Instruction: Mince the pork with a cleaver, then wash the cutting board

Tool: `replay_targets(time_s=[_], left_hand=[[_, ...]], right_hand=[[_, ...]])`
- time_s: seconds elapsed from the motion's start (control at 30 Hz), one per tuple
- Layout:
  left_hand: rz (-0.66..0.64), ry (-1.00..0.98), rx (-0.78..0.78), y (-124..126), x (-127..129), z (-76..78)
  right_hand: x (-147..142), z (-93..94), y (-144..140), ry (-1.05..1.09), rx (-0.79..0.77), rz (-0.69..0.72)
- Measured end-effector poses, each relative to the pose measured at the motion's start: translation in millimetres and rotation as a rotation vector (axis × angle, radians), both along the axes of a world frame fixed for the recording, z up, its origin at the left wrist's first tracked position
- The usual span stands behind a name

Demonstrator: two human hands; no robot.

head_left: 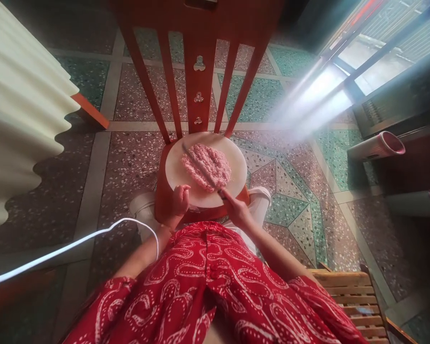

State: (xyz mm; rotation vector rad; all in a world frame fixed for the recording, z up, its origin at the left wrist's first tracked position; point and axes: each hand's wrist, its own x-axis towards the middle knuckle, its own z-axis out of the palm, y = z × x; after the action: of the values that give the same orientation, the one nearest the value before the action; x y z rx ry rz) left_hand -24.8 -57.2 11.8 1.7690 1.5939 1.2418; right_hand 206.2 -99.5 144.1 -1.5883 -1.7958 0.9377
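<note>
Minced meat (207, 166) lies in a flattened pink heap on the far half of a round white cutting board (179, 179), which sits on the seat of an orange wooden chair (200, 71). The chair serves as a low work surface, its slatted back rising on the far side so the board faces the person seated close behind it.

The right hand (237, 209) is at the board's near right edge, fingers curled tight around the handle of a long knife (200, 166). The blade runs diagonally up and to the left, lying across the top of the mince, an angle that suits chopping across the whole heap.

The left hand (180, 199) rests on the near left rim of the board with its fingers folded in toward the palm, holding nothing; placed there, it seems to steady the board while staying clear of the blade.

A white cable (93, 235) loops in from the left across the person's left forearm. A red patterned garment (215, 286) fills the near foreground, and a slatted wooden stool (354, 294) stands at the near right on the terrazzo floor (294, 191).
</note>
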Motion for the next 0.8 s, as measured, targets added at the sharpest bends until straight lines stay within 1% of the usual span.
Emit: replay_targets(time_s=[0.07, 0.1, 0.13, 0.17, 0.27, 0.3, 0.33, 0.37, 0.4, 0.47, 0.5, 0.53, 0.57, 0.6, 0.67, 0.7, 0.73, 0.77, 0.8], left_hand=[[0.0, -0.022, -0.014, -5, 0, -0.6], [-0.008, -0.029, -0.026, -6, 0, 0.1], [-0.018, -0.032, -0.034, -7, -1, 1.2], [-0.023, -0.032, -0.031, -6, -1, 2.6], [-0.018, -0.024, 0.007, -1, 0, 4.8], [-0.011, -0.024, 0.022, 1, 0, 4.3], [-0.006, -0.028, 0.029, 2, 1, 3.1], [-0.009, -0.031, 0.024, 3, 1, 1.4], [-0.011, -0.033, 0.019, 3, 2, -0.6], [-0.02, -0.03, 0.004, 3, 3, -4.5], [-0.03, -0.028, -0.006, 3, 4, -6.0], [-0.039, -0.03, -0.014, 3, 4, -7.2], [-0.047, -0.032, -0.017, 3, 4, -8.0], [-0.054, -0.035, -0.014, 3, 4, -8.7], [-0.056, -0.033, 0.006, 4, 3, -10.2], [-0.055, -0.025, 0.019, 4, 3, -11.3], [-0.06, -0.013, 0.029, 4, 3, -12.7], [-0.068, -0.004, 0.032, 4, 2, -14.2], [-0.074, 0.002, 0.031, 3, 2, -15.7]], right_hand=[[1, -10.8, -4, -0.095, -0.16, 0.031], [2, -11.5, -4, -0.104, -0.194, 0.035], [4, -8.7, -3, -0.084, -0.185, 0.03], [5, -3.3, -1, -0.043, -0.138, 0.021], [9, 14.0, 4, 0.081, 0.089, -0.002], [9, 15.3, 4, 0.1, 0.146, -0.009], [8, 13.1, 4, 0.099, 0.17, -0.012], [7, 8.2, 4, 0.076, 0.151, -0.009], [5, 1.5, 4, 0.031, 0.091, -0.001], [1, -10.5, 4, -0.078, -0.077, 0.025], [0, -13.2, 5, -0.116, -0.147, 0.037], [-1, -12.9, 7, -0.13, -0.183, 0.043], [-2, -9.7, 9, -0.115, -0.176, 0.044], [-3, -4.9, 11, -0.079, -0.136, 0.047], [-6, 4.1, 15, 0.008, -0.017, 0.062], [-8, 5.5, 16, 0.038, 0.037, 0.069], [-11, 4.0, 16, 0.044, 0.068, 0.07], [-14, -0.4, 16, 0.019, 0.064, 0.07], [-16, -6.6, 16, -0.034, 0.025, 0.069]])
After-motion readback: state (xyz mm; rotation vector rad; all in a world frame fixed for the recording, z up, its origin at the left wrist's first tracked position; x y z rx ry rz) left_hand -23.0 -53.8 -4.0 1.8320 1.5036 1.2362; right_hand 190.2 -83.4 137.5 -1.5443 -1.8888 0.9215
